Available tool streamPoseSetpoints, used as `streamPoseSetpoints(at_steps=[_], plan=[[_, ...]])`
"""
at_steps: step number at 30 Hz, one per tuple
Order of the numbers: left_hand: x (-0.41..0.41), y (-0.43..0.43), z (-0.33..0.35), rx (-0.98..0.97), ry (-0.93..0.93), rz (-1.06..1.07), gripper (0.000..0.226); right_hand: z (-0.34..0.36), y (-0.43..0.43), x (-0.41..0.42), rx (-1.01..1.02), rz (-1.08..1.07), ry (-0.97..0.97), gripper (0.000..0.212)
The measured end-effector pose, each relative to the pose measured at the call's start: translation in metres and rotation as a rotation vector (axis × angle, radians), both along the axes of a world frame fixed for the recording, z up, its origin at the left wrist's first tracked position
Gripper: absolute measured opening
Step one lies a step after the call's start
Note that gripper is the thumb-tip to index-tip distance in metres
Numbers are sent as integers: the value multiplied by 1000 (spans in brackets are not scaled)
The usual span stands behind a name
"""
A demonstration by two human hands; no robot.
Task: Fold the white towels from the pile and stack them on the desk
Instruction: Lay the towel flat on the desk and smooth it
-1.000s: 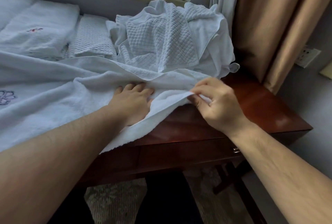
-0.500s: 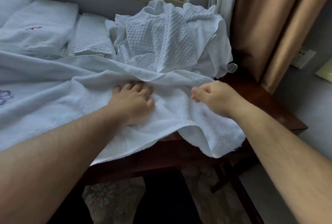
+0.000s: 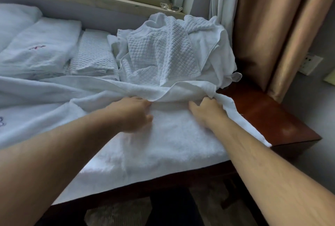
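Towel (image 3: 172, 146) on desk (image 3: 268, 115): left hand (image 3: 133, 113) presses it, fingers curled; right hand (image 3: 208, 110) grips its edge.

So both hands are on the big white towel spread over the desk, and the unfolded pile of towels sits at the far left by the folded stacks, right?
Not quite. In the head view the unfolded pile sits at the far right of the desk, beside the curtains; the folded stacks are to its left. The rest holds: the left hand and right hand are both on the big white towel.
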State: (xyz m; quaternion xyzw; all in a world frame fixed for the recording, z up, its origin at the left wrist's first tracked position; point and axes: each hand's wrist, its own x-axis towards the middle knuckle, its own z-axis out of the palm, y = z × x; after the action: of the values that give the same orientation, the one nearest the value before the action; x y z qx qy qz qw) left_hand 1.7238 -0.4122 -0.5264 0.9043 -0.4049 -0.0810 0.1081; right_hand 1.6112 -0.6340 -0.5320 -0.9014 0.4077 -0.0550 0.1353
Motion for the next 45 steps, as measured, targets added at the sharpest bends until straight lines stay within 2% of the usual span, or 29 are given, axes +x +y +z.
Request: streamPoseSetpoints(at_steps=[2,3,5,7,8,9,11,14,16,19,20,22,24,26,28,29,31,33,36,38,42,45], plan=[[3,-1,6,-185,-94,-20,36,0,3,7,0,-31,-307,65],[4,-1,8,-289,-154,-56,30,1,3,11,104,-62,-490,59],[9,-3,5,-367,-356,-163,35,7,6,19,507,-177,-817,57],[18,-6,-5,-322,-457,-138,56,12,7,28,867,-331,-905,58],[21,-7,-11,-317,-442,-75,60,13,5,32,951,-378,-905,54],[23,-8,-18,-345,-424,-9,56,12,2,37,959,-402,-899,45],[27,-10,-27,-460,-441,67,33,10,-4,45,858,-425,-857,25],[28,-9,-28,-636,-571,58,9,20,-7,58,681,-354,-861,13],[25,-10,-24,-712,-619,40,10,37,-7,64,732,-222,-1057,10],[18,-10,-17,-768,-724,-2,11,62,-10,61,1070,-56,-1522,19],[16,-9,-15,-763,-771,-37,12,64,-13,56,1142,-57,-1626,21],[12,-6,-15,-726,-797,-151,13,56,-18,44,1175,-147,-1687,23],[8,-4,-18,-632,-711,-282,19,37,-22,29,1160,-226,-1562,26],[6,-3,-23,-534,-613,-365,29,17,-22,16,1127,-265,-1320,28],[5,-3,-24,-510,-592,-415,29,5,-26,10,1050,-363,-1205,26],[5,-4,-23,-519,-609,-444,25,2,-28,8,976,-414,-1211,33],[4,-4,-21,-554,-669,-523,14,-1,-33,1,665,-503,-1257,44],[3,-3,-20,-582,-740,-588,6,-4,-34,-8,350,-533,-1299,32],[2,-4,-21,-558,-706,-595,12,-11,-39,-15,261,-530,-1352,32],[3,-4,-21,-532,-629,-594,20,-13,-38,-16,207,-515,-1306,36],[6,-6,-20,-512,-674,-720,15,-11,-26,-13,6,-418,-1310,53],[7,-8,-22,-525,-676,-722,16,-6,-17,-16,-136,-408,-1331,58]])
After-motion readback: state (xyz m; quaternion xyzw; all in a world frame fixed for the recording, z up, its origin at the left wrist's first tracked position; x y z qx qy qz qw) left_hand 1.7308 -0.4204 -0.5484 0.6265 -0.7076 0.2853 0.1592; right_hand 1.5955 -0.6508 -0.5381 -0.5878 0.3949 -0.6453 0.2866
